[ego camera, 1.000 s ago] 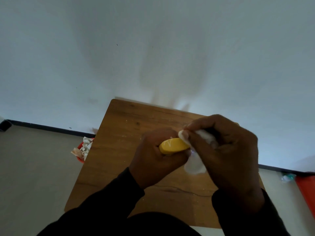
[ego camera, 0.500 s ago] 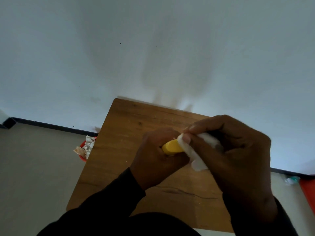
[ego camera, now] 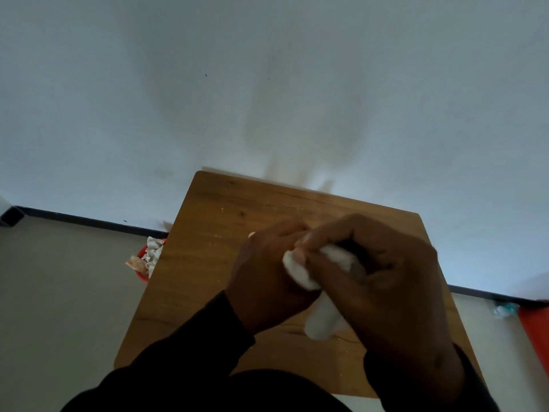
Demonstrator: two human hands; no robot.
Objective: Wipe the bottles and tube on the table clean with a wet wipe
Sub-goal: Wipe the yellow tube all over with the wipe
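Wipe (ego camera: 300, 270) (no writing visible) bunched between both hands above table (ego camera: 208, 233).

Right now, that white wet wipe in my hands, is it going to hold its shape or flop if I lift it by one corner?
Probably flop. The wet wipe is bunched into soft folds where the right hand pinches it against the left hand, and a loose tail of it hangs limp below toward the wooden table. It looks thin and light, so it likely drapes and clings rather than slides.
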